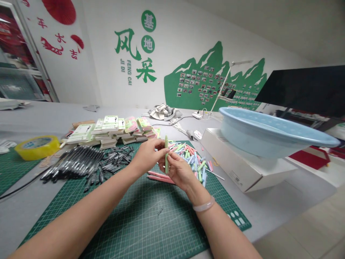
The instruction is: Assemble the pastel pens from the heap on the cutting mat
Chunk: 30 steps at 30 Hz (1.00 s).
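A light green pen (pixel 166 158) stands upright between my two hands, above the green cutting mat (pixel 140 216). My left hand (pixel 148 154) pinches its upper part with thumb and fingers. Lower down, my right hand (pixel 179 169) grips the same pen, a pale bangle on its wrist. Pink pens (pixel 160 177) lie on the mat just under the hands. Beyond the right hand spreads a pile of pastel pen caps (pixel 198 162) in blue, green, pink and white. Black pen caps (pixel 114 160) are heaped left of my left hand, next to a row of black pens (pixel 77 162).
Small boxes (pixel 107 126) are stacked behind the pens. Yellow tape (pixel 37 147) lies at the left. On the right, a blue basin (pixel 258 133) rests on a white carton (pixel 239 169). Crumpled gloves (pixel 164 112) and a cable lie toward the wall.
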{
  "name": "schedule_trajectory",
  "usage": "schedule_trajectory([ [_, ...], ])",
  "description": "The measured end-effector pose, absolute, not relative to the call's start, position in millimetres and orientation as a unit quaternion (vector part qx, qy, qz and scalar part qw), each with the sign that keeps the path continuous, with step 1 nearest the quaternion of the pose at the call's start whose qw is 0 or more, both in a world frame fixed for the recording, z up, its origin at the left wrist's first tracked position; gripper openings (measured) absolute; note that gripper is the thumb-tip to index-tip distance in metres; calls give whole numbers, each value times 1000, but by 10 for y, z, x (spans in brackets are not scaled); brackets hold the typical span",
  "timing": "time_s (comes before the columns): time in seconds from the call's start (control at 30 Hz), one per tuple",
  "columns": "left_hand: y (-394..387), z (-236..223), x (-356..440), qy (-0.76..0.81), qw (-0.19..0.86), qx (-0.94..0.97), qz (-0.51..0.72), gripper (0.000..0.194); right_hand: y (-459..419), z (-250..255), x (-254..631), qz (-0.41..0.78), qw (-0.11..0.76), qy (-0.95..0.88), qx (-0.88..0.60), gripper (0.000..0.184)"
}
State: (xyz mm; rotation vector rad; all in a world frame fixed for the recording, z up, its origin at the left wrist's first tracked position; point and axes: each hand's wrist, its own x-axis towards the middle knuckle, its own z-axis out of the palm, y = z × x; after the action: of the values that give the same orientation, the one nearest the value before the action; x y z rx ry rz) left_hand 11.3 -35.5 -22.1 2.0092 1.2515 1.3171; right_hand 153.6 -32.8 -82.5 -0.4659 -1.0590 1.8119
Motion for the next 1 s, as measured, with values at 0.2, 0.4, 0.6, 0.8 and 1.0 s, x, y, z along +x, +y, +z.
schedule_trajectory([
  [0.2, -318, -304, 84, 429, 310, 714, 458, 13, -310, -883, 1517, 752, 462, -442, -158, 21],
  [0.4, -330, -314, 69, 438, 308, 684, 496, 10, -338, -877, 1473, 750, 473, -439, -147, 16],
  [0.6, -395, -308, 52, 406, 429, 639, 492, 15, -391, -826, 1436, 749, 477, -434, -150, 16],
  [0.8, -386, -354, -13, 361, 477, 643, 478, 19, -398, -853, 1414, 737, 504, -420, -160, 21],
  [1.0, -335, -410, -43, 358, 512, 630, 461, 25, -371, -914, 1421, 736, 509, -409, -177, 17],
])
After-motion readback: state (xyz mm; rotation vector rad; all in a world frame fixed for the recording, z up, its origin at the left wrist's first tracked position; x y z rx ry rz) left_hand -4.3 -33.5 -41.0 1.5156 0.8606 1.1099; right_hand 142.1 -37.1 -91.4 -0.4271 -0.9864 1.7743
